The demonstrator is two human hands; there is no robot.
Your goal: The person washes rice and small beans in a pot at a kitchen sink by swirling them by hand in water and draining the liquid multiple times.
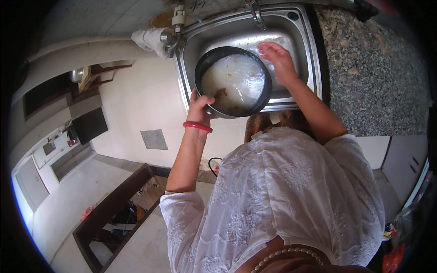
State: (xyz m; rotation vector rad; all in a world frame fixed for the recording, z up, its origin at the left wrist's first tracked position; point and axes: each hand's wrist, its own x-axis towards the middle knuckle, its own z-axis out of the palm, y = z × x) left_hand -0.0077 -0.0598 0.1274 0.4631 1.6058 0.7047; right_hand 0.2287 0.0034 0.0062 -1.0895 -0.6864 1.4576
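My left hand (201,107) grips the near left rim of a round dark pot (267,92), its thumb over the edge and the other fingers mostly hidden beneath. Cloudy whitish liquid (235,78) with small reddish-brown bits fills much of the pot, and a brown clump lies at its near left side. The pot is held over the left part of a stainless steel sink (315,78). To the right of the pot, over the basin, my right hand (277,58) is raised with nothing in it, fingers slightly bent and apart.
A metal faucet (256,15) reaches over the sink's far edge. At the far left corner, a white cloth (150,40) hangs beside a valve (178,20). A speckled granite countertop (372,75) adjoins the sink on the right. A dark wooden frame (112,211) stands at lower left.
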